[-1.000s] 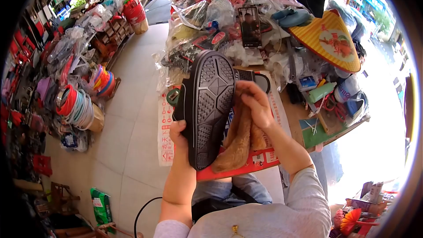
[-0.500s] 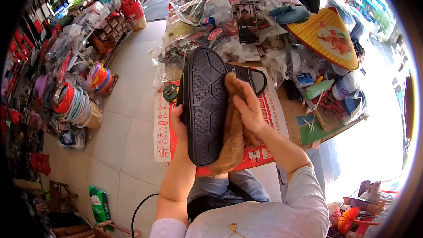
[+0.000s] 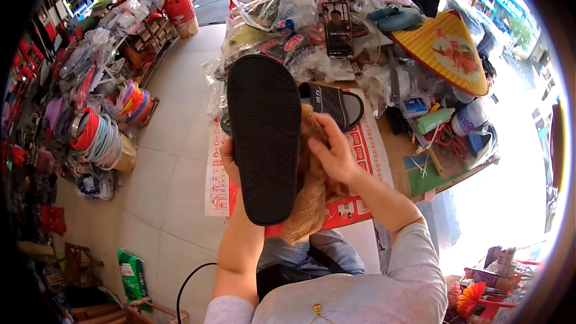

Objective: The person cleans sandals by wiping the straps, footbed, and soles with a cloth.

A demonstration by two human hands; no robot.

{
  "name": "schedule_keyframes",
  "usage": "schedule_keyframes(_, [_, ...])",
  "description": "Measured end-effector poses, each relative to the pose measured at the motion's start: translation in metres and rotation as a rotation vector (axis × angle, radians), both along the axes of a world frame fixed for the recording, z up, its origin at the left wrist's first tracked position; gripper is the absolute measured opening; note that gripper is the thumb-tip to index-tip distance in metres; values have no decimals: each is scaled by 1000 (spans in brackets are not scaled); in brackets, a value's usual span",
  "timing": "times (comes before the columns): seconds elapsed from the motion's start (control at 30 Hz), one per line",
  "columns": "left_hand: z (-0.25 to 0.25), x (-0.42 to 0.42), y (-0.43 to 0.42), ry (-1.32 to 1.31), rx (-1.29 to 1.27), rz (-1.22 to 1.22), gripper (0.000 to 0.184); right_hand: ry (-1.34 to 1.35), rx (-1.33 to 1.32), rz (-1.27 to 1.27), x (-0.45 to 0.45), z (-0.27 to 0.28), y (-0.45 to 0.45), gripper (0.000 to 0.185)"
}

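Observation:
A black slide sandal (image 3: 264, 141) is held up over the table, toe end away from me, its broad sole side facing me and the tread showing only faintly. My left hand (image 3: 230, 162) grips its left edge; most of the fingers are hidden behind it. In my right hand (image 3: 336, 153) is a bunched brown fluffy cloth (image 3: 307, 207), pressed at the sandal's right edge and hanging below. Behind them lies a second slide sandal (image 3: 327, 105) with a grey patterned strap.
Under my hands is a red and white printed sheet (image 3: 217, 195). Plastic-wrapped goods, a phone (image 3: 338, 30) and a yellow conical hat (image 3: 447, 51) fill the table's far side. A green bottle (image 3: 435, 120) lies right. Stacked goods and a red bucket (image 3: 180, 15) line the left.
The sandal has turned and shifted left, so its sole now looks wider and darker, with the tread less distinct. My right hand and the cloth have moved slightly left.

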State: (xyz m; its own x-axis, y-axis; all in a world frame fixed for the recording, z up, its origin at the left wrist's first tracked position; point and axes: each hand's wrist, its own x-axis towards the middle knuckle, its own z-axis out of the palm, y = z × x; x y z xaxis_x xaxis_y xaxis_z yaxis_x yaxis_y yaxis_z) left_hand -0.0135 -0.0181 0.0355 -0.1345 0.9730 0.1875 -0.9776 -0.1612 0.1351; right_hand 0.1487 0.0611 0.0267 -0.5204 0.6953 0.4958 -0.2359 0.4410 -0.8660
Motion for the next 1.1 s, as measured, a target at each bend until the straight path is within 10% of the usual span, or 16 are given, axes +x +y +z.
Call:
schedule_keyframes(0.33, [-13,-37,-3,129,-50,375,61,-169,241,490,-1,-4,-28,30])
schedule_keyframes(0.5, [-17,-46,1,268,226,229,75,-284,-27,488,5,-27,5,34])
schedule_keyframes(1.1, [-8,-26,22,385,-72,242,57,-448,-116,279,46,-27,31,31])
